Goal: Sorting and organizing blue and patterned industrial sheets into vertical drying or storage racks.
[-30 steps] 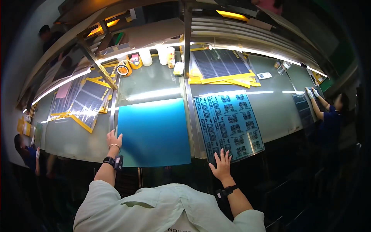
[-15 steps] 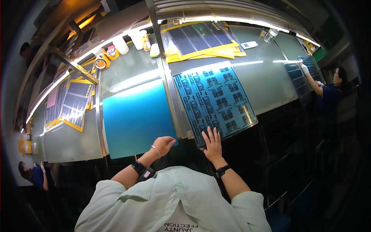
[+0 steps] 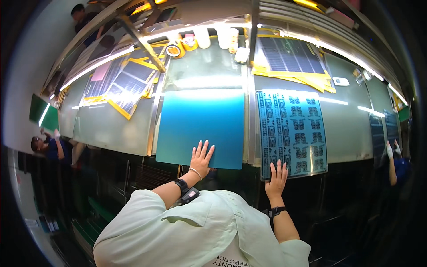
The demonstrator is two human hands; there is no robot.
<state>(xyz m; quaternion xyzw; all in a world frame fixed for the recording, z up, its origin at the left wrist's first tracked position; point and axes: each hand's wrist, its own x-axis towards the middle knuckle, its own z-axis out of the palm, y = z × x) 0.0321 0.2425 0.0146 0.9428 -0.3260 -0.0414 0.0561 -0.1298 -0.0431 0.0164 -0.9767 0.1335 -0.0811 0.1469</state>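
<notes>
Bench: smooth, pale grey-green worktop (image 3: 204,62) under white light tubes (image 3: 98,67), in a dim room.
Left hand (image 3: 200,163): open, fingers spread on the near edge of a plain rectangular bright-blue sheet (image 3: 200,120); its thumb is hidden.
Right hand (image 3: 277,180): open as far as it shows, fingers stretched over the near left corner of a rectangular black-patterned blue sheet (image 3: 307,133); whether anything presses from underneath, I cannot tell.
Just changed: half a second ago the left hand was bunched by the plain sheet's near right corner; now its fingers are unfolded on top, while the right hand has stayed at the patterned one. Each sheet thus has one hand on it.
Plain sheet: straight ahead on the bench, flat and unmarked, shading from bright blue to teal.
Patterned sheet: to its right, past a metal strip (image 3: 251,129); glossy, with columns of black shapes and a streak of reflected light.
Bench back: round orange-and-black tape roll (image 3: 175,50); dark striped films with yellow edges (image 3: 289,55).
Far left: a co-worker in dark blue (image 3: 52,150) beside a green panel (image 3: 43,112).
</notes>
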